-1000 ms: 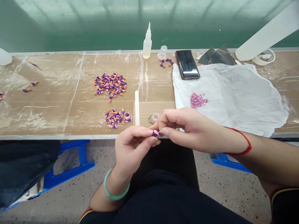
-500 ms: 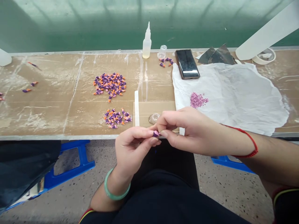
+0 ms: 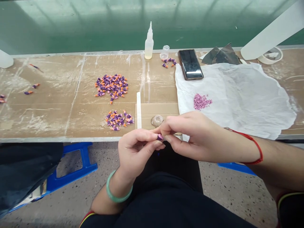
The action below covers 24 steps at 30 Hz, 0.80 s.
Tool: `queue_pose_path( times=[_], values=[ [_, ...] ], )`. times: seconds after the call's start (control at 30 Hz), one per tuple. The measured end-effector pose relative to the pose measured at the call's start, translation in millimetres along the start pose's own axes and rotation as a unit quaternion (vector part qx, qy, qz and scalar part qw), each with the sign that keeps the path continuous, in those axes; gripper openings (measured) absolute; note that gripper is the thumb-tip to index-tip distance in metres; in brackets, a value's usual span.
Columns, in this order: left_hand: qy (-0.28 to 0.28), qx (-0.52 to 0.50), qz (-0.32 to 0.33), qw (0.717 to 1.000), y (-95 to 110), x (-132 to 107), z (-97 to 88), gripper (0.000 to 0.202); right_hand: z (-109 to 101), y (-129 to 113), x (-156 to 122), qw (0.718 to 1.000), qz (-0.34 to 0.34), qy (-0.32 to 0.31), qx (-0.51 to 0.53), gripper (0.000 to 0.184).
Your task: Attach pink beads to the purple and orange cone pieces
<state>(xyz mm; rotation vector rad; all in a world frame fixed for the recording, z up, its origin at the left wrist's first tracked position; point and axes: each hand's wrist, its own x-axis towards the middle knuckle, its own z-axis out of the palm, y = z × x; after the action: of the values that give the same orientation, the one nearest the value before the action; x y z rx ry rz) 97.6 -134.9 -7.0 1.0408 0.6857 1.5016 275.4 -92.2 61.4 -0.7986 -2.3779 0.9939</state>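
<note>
Thumb and forefinger of my left hand (image 3: 135,148) pinch a small purple-and-pink clay piece (image 3: 160,136) just over the table's front edge. My right hand (image 3: 187,134) is closed in a pinch at the piece's right end; whatever its fingertips hold is too small or hidden to make out. Beyond my fingertips a small clear glass dish (image 3: 157,120) sits on a cardboard piece (image 3: 148,109). To the left lie a small pile of purple, pink and orange clay pieces (image 3: 116,119) and a larger pile (image 3: 112,85) behind it.
Tiny pink bits (image 3: 201,101) lie on a white cloth (image 3: 244,91), with a phone (image 3: 190,65) on its edge. A dropper bottle (image 3: 148,46), a clear cup (image 3: 165,52), dark sheets (image 3: 222,56) and a tape roll (image 3: 270,57) stand along the back. A white strip (image 3: 139,110) crosses the cardboard.
Both hands have shifted very slightly to the right with the clay piece between them. The pinches look the same, and the things on the table have stayed put.
</note>
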Motion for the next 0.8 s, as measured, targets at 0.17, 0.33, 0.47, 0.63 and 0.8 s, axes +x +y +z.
queue_pose_path(
  times=[0.17,0.33,0.47,0.63,0.8],
  values=[
    [0.006,0.001,-0.029,1.0,2,0,0.6,0.008,0,4,-2,1.0,0.005,-0.009,0.005,0.018],
    [0.009,-0.001,-0.074,0.997,6,-1,2.6,0.014,-3,8,-6,0.998,0.04,0.004,0.038,0.015],
    [0.014,0.033,-0.071,0.997,6,-2,6.7,0.011,-3,9,-9,0.997,0.052,0.009,0.06,0.014],
    [-0.002,0.168,-0.013,0.986,8,-2,0.8,0.008,-4,13,-14,0.996,0.06,0.031,0.052,0.014],
    [-0.052,0.47,0.089,0.877,18,13,-43.7,0.005,-11,29,-35,0.988,0.105,0.108,0.023,0.017]
  ],
)
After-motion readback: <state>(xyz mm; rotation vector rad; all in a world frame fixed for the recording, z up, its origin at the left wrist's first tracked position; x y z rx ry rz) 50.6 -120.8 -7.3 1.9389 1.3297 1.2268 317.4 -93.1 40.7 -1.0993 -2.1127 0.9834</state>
